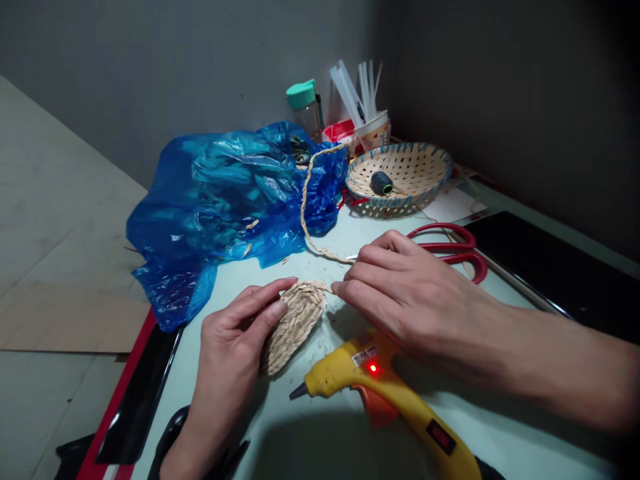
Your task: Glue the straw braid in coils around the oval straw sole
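Observation:
Between the thumb and fingers of my left hand (pixel 240 333) is a coiled oval of braided straw (pixel 297 323), tilted up off the table. A braided straw cord (pixel 306 210) runs from the blue bag, curves down to my right hand (pixel 395 280), and joins the oval's upper edge. The fingers of my right hand are closed on that cord, just right of the oval. Below both hands lies a yellow hot glue gun (pixel 345 367), its nozzle pointing left and its red light lit. Red-handled scissors (pixel 450 250) lie behind my right hand, their blades mostly hidden.
A blue plastic bag (pixel 235 193) spreads over the table's back left. Behind stand a woven basket (pixel 425 167) holding a dark thread spool (pixel 381 183), a cup (pixel 374 131) of glue sticks, and a teal-lidded jar (pixel 303 100). A black glossy panel (pixel 555 267) lies at right.

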`<act>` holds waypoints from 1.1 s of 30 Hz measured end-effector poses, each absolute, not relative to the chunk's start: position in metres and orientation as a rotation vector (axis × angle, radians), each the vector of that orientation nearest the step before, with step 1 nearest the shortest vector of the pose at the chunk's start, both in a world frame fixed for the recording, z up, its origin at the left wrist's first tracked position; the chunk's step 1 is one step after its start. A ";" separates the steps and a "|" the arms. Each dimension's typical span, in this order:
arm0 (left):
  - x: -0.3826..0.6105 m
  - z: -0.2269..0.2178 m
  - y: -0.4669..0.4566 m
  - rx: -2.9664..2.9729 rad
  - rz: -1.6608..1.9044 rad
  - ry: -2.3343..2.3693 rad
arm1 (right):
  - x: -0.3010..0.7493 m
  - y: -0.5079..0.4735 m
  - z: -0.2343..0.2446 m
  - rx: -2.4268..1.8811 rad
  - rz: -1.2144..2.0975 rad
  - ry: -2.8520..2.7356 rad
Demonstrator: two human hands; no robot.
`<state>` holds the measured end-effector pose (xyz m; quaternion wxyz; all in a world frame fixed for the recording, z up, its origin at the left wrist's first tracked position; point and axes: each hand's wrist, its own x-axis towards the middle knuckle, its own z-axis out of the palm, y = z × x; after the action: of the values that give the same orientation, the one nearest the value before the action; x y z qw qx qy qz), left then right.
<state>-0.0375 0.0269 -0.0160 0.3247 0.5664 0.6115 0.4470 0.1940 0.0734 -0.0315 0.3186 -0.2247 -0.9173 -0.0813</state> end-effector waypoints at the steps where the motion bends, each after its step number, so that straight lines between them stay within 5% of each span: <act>1: -0.038 -0.016 0.027 1.478 1.169 1.598 | 0.194 0.074 -0.032 -0.590 -0.227 -2.414; 33: -0.023 -0.016 0.022 1.310 1.287 1.736 | 0.183 0.056 -0.040 -0.736 0.187 -2.294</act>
<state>-0.0227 0.0224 -0.0161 0.3025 0.4940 0.6547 0.4856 0.1834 0.0555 -0.0395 0.3546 -0.2847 -0.8877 0.0723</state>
